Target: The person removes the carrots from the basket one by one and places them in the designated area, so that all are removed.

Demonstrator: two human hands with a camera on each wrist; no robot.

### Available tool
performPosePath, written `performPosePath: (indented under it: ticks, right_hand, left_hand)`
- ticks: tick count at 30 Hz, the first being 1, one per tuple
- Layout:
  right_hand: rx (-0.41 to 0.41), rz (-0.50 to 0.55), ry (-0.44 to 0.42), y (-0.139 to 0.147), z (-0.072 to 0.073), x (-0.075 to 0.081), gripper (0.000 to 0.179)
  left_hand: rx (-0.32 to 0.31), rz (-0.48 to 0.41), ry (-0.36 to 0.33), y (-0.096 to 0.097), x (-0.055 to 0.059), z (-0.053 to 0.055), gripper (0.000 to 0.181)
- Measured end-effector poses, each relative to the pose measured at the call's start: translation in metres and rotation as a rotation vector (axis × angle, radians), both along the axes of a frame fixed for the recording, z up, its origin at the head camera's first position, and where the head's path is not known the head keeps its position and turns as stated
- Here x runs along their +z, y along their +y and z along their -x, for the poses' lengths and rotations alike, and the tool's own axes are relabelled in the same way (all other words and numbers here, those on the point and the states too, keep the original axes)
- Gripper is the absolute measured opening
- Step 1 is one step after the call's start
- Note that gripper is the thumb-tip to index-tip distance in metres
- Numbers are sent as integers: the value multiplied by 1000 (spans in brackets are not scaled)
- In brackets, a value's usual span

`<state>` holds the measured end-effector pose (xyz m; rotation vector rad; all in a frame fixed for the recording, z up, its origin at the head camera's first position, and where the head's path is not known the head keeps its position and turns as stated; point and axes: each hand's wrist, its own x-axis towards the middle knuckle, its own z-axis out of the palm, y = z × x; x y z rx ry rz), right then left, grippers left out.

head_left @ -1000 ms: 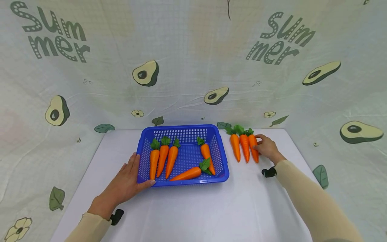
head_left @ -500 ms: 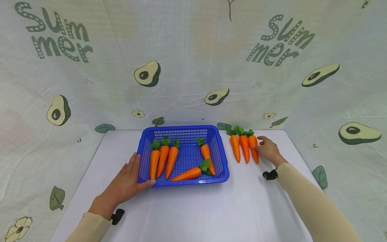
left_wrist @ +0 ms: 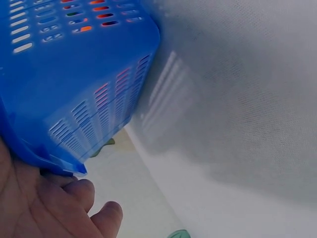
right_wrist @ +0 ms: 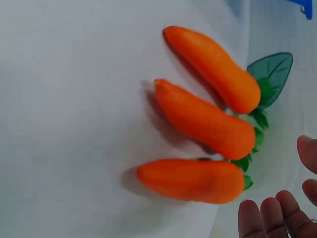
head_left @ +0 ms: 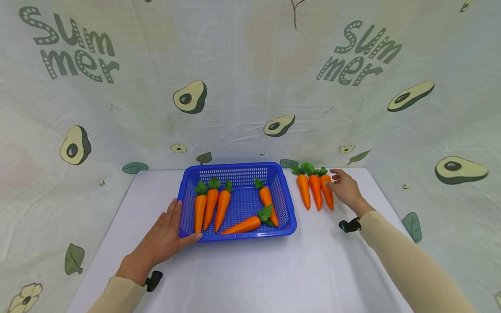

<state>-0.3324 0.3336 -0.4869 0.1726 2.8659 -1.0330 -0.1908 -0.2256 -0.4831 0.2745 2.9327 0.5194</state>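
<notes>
I have the left hand (head_left: 162,232) at the 8 o'clock corner of the blue basket (head_left: 250,235), fingers extended along its side, thumb spread over the near rim. The right hand (head_left: 346,189) is well apart from it, out at 3 o'clock, thumb and fingers parted and holding nothing; its thumb is near the outermost carrot (head_left: 327,193), though I cannot tell whether they touch. Beside that lie a middle carrot (head_left: 315,191) and an inner carrot (head_left: 303,191) on the white table (head_left: 250,278), leaves toward 12 o'clock. Inside the basket I count five: three side-by-side carrots (head_left: 211,208) toward 9 o'clock, a slanted carrot (head_left: 268,201) at 3 o'clock, and a crosswise carrot (head_left: 242,225) near 6 o'clock. Behind, at 12 o'clock, hangs an avocado-printed cloth (head_left: 235,74).
</notes>
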Motion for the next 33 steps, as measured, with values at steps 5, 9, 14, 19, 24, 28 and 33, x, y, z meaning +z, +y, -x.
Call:
performPosePath:
  ticks: [5,9,14,19,24,28,33]
  right_hand:
    - [37,11,77,-24,-4,24,63]
    - [80,53,90,-50,-9,44,64]
    - [141,129,94,-87,-15,65,62]
    - [237,229,79,-127,-19,77,59]
    - [331,298,21,-165,-18,80,60]
    - [386,319,-55,-191,-16,76,62]
    - [430,286,-139,-223,-14,68,68]
  left_hand:
    - [2,-8,5,0,1,0,135]
    - [9,-5,6,0,2,0,134]
    - [20,0,0,-2,2,-2,133]
    - [27,6,-1,-2,2,-3,133]
    - [25,6,14,-2,2,-2,133]
    - [22,25,16,-1,2,-2,133]
    - [15,61,26,-1,3,-4,131]
